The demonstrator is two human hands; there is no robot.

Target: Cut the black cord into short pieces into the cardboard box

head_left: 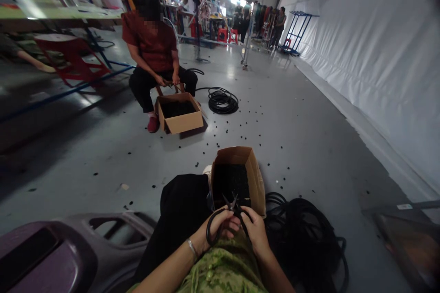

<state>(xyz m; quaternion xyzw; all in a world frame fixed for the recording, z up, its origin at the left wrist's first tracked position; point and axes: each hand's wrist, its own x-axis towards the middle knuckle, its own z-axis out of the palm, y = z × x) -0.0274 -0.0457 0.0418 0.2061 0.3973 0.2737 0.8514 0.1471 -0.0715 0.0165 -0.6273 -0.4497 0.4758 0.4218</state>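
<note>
While gripping scissors, both hands together.

Open brown cardboard box: matt, paper-like. Grey floor: smooth, glossy. Coiled black tubing: matt, looks like rubber. Black-handled scissors: dark metal.

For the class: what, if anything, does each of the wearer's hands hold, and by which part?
The left hand grips black scissors by the large loop handles. The right hand holds black tubing near the blades.
</note>
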